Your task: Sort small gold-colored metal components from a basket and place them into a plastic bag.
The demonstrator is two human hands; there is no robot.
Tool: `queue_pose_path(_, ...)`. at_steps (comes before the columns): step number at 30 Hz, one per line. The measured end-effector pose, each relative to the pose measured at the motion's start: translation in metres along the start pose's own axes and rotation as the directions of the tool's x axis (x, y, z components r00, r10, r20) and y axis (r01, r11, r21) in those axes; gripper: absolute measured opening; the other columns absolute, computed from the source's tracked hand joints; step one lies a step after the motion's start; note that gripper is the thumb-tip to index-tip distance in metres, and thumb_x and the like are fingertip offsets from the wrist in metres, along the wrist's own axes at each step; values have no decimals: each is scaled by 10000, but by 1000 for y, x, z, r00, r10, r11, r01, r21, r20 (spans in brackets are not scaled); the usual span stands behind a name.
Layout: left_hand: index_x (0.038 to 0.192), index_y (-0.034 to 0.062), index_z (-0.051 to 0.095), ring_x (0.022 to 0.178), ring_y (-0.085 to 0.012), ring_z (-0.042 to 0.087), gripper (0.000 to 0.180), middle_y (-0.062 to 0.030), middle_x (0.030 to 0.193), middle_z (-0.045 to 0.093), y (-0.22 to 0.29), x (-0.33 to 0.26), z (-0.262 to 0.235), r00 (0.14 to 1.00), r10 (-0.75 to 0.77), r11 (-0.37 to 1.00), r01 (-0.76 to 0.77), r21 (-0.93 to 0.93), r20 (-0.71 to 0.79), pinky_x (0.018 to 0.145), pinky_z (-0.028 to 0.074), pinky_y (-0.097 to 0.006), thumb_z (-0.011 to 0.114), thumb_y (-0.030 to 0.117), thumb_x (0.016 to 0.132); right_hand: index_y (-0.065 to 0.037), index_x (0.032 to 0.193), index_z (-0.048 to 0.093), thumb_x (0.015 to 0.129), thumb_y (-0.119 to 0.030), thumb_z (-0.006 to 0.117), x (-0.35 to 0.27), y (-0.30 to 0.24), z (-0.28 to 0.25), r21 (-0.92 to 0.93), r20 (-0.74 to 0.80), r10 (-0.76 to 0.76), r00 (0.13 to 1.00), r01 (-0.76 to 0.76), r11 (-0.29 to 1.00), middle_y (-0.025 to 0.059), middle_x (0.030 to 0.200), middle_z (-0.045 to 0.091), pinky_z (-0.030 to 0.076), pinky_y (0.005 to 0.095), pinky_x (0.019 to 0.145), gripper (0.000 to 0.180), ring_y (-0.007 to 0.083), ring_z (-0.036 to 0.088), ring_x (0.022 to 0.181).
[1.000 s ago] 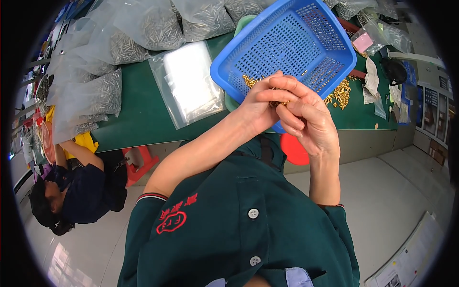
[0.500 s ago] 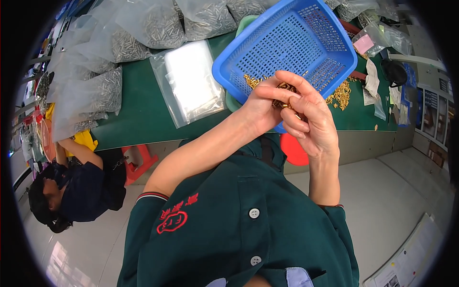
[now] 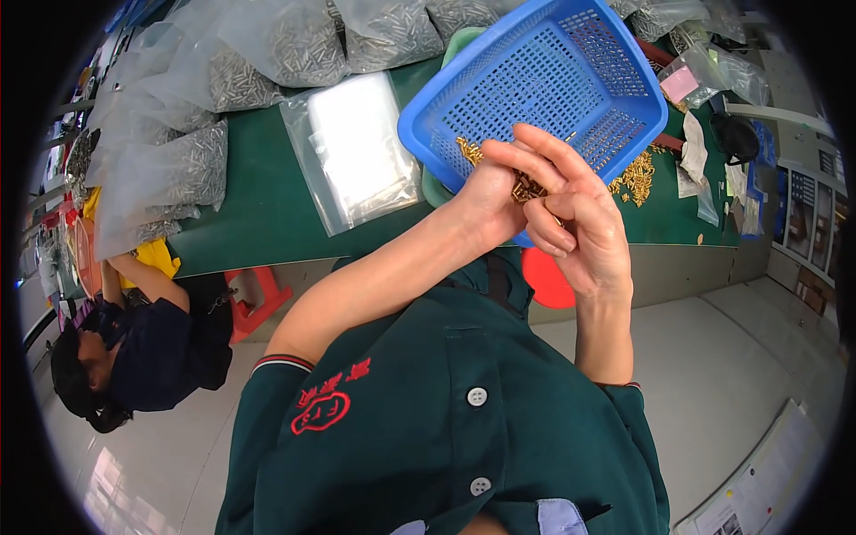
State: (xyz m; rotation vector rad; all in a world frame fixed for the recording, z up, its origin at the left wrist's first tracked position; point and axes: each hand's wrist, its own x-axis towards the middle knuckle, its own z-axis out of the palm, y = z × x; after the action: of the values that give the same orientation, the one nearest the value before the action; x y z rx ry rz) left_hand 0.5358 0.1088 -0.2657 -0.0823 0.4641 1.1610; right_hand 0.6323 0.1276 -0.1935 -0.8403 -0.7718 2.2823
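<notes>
We see the left hand [image 3: 489, 203] cupped at the near edge of the blue basket [image 3: 535, 85], with gold pieces [image 3: 526, 188] gathered between its palm and the right hand [image 3: 588, 221]. Two right fingers stretch out, slightly parted, above the pieces; the others curl, and we cannot tell whether they pinch one. The left fingers are mostly hidden, so we cannot tell how they lie.

The basket is plastic, oblong with rounded corners, smooth at the rim and pierced with small slots. More of the small, shiny metal pieces lie in its near left corner, and a loose heap [image 3: 637, 178] sits just right of it. A pale green tub [image 3: 433, 189] shows past its left edge. Left of the basket we find flat, glossy clear bags [image 3: 357, 134]; beyond those, bulging milky sacks [image 3: 392, 40] of slender grey metal pins. The smooth green table [image 3: 241, 201] spreads around the basket.
</notes>
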Motion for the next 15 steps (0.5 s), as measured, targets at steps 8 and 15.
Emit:
queue_pose_path(8, 968, 80, 515, 836, -163, 558, 306, -62, 929, 558, 1, 0, -2, 996, -25, 997, 30, -66, 83, 682, 488, -316, 316, 305, 911, 44, 1275, 314, 730, 54, 339, -1, -3, 1, 12, 49, 22, 999, -23, 1000, 259, 1213, 446, 251, 145, 366, 546, 6, 258, 401)
queue_pose_path(15, 943, 75, 501, 795, -144, 541, 362, -40, 874, 541, -2, 6, -12, 987, -23, 999, 29, -38, 156, 644, 475, -284, 279, 361, 944, 90, 1255, 328, 721, 28, 352, 3, -3, -4, 197, 70, 53, 996, -65, 978, 307, 1221, 413, 315, 162, 389, 538, 52, 326, 434)
